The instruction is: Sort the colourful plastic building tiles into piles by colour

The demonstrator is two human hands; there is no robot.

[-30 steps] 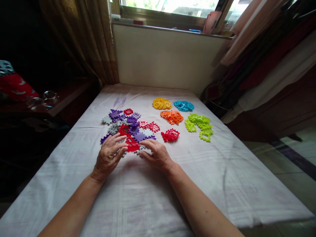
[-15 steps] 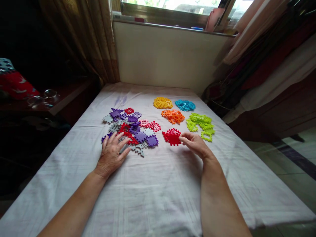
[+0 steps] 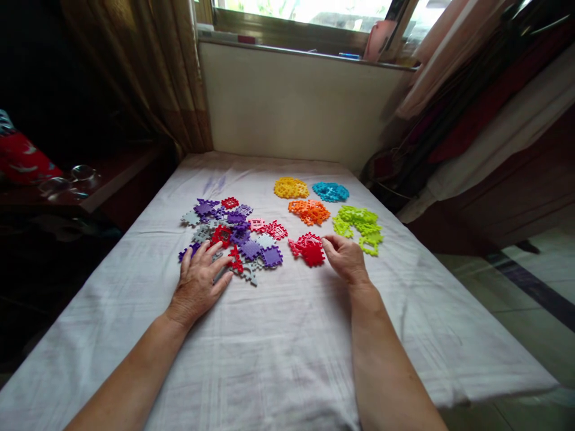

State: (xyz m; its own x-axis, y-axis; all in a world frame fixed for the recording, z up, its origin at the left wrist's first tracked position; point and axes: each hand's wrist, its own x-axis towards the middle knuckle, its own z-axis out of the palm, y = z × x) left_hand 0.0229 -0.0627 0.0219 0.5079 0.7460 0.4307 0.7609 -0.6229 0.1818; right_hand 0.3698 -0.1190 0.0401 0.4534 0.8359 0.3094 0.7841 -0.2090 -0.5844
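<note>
My left hand (image 3: 197, 279) lies palm down with fingers spread on the near left edge of a mixed heap of flat plastic interlocking pieces. Purple pieces (image 3: 250, 250), grey pieces (image 3: 191, 218) and red pieces (image 3: 221, 234) overlap there; some are hidden under the fingers. My right hand (image 3: 345, 258) pinches the right edge of a solid red interlocking piece (image 3: 313, 255). That piece rests against a small pile of other red pieces (image 3: 302, 242), right of the heap. The fingertips partly cover its edge.
Behind the red pile sit orange pieces (image 3: 309, 212), yellow pieces (image 3: 291, 188) and blue pieces (image 3: 330, 191). Lime green pieces (image 3: 359, 222) lie beyond my right hand. A pale cloth (image 3: 269, 347) covers the table, which meets a wall (image 3: 291, 102). Glasses (image 3: 72, 182) rest on furniture at left.
The solid red piece has turned and lies lower on the red pile, my right hand still at its edge. My left hand stays on the heap. The view has shifted slightly.
</note>
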